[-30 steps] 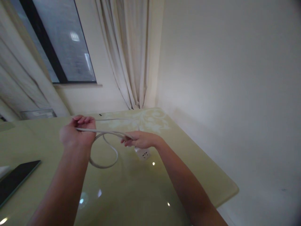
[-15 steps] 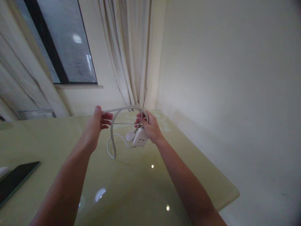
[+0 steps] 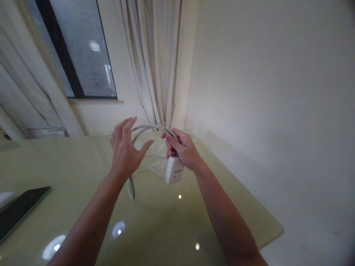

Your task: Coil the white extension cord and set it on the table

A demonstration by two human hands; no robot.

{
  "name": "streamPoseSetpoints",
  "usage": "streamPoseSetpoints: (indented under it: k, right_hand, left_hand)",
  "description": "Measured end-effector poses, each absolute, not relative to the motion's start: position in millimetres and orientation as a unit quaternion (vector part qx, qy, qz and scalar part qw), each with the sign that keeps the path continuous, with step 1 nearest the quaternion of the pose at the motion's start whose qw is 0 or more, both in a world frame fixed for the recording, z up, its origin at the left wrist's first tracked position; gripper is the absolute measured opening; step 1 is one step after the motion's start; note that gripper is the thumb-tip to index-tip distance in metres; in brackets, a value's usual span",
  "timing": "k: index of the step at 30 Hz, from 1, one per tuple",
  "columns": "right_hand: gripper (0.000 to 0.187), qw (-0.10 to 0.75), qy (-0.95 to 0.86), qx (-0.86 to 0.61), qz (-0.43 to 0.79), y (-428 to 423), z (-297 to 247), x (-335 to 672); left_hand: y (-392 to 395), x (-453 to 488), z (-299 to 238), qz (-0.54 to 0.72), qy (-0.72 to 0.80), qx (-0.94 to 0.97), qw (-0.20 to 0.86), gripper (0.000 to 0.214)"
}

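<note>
My right hand [image 3: 181, 147] is wrapped round the looped white cord [image 3: 151, 126] of a power strip. Just below that hand hangs the white socket block [image 3: 174, 170], its outlet holes facing me. My left hand [image 3: 124, 144] is open at the left side of the loops, thumb and fingers spread apart, with part of the cord hidden behind it. A lower bend of cord droops beneath the left hand over the table. The plug is not visible, hidden by my right hand or the block.
A pale green glossy table [image 3: 155, 221] lies under my hands. At its left edge are a dark flat tablet-like object [image 3: 23, 208] and a white item [image 3: 6, 198]. Beyond stand curtains [image 3: 154, 55] and a window [image 3: 85, 48]; a bare wall [image 3: 263, 111] borders the right.
My left hand has let go of the cord and turned, fingers spreading beside the loops. The socket block has swung lower and right, and the plug has gone out of sight.
</note>
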State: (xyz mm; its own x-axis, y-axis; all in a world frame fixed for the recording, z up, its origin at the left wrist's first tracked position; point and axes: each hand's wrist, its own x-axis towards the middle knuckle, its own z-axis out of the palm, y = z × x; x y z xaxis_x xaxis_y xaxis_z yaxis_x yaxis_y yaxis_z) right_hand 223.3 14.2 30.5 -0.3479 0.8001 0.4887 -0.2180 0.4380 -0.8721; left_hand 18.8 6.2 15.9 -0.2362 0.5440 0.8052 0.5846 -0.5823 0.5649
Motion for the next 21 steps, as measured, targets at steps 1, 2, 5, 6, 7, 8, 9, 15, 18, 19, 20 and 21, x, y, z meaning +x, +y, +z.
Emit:
streamPoseSetpoints:
  k: [1,2,5,6,7,8,9,15,18,19,20,21]
  right_hand:
    - [0.034,0.513,-0.681,-0.222,0.473,8.0,33.4,224.0]
    - [0.035,0.508,-0.692,-0.225,0.462,1.5,36.0,224.1]
    - [0.04,0.566,-0.663,-0.218,0.439,-16.2,44.3,222.3]
    - [0.042,0.607,-0.634,-0.208,0.432,-20.5,48.1,222.4]
    - [0.044,0.651,-0.599,-0.2,0.42,-23.7,53.0,223.8]
    - [0.045,0.695,-0.564,-0.194,0.401,-25.8,59.2,227.0]
    - [0.045,0.733,-0.534,-0.191,0.376,-27.0,66.9,232.5]
    - [0.039,0.836,-0.439,-0.164,0.285,-24.9,136.1,302.8]
    - [0.043,0.856,-0.378,-0.182,0.303,-23.5,168.0,339.3]
    - [0.044,0.859,-0.369,-0.197,0.297,-22.4,174.7,348.4]
    - [0.044,0.862,-0.36,-0.217,0.284,-20.9,178.5,355.4]
    - [0.044,0.86,-0.356,-0.24,0.275,-18.7,179.2,360.3]
  left_hand:
    - [6.4,17.5,16.6,-0.623,-0.467,-0.628,0.007,0.052]
    - [7.3,15.4,16.8,-0.606,-0.479,-0.635,-0.013,0.034]
    - [13.6,6.3,13.1,-0.567,-0.494,-0.653,-0.092,0.024]
    - [16.6,3.5,10.5,-0.561,-0.492,-0.657,-0.11,0.027]
    - [19.8,1.0,7.3,-0.558,-0.489,-0.66,-0.121,0.027]
    - [23.3,-1.2,3.8,-0.555,-0.488,-0.661,-0.13,0.025]
    - [26.9,-3.3,0.0,-0.551,-0.491,-0.66,-0.138,0.022]
    - [49.1,-23.9,-19.9,-0.531,-0.542,-0.622,-0.191,0.023]
    - [51.2,-34.9,-27.6,-0.562,-0.548,-0.557,-0.269,0.018]
    - [49.5,-36.6,-30.1,-0.573,-0.54,-0.53,-0.314,0.016]
    - [46.7,-36.9,-32.3,-0.584,-0.525,-0.497,-0.37,0.015]
    - [43.0,-35.8,-34.1,-0.592,-0.506,-0.459,-0.427,0.017]
